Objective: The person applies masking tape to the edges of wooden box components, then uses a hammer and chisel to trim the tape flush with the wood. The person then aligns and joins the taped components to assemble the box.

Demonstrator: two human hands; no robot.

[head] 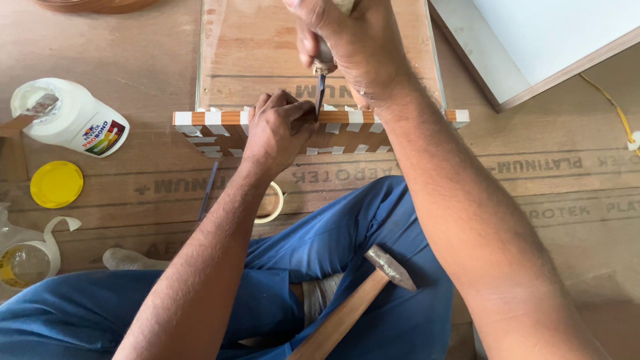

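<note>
Chisel (pixel 321 90) in right hand (pixel 353 50) meets taped wooden panel (pixel 233 118).

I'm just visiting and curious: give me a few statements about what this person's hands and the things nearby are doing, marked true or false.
1. The right hand holds a chisel point-down on the taped wood strip. True.
2. The left hand grips the hammer. False: it presses on the strip; the hammer rests on the lap.
3. The yellow lid sits on the glue jar. False: it lies on the floor beside it.
4. The person wears blue trousers. True.
</note>
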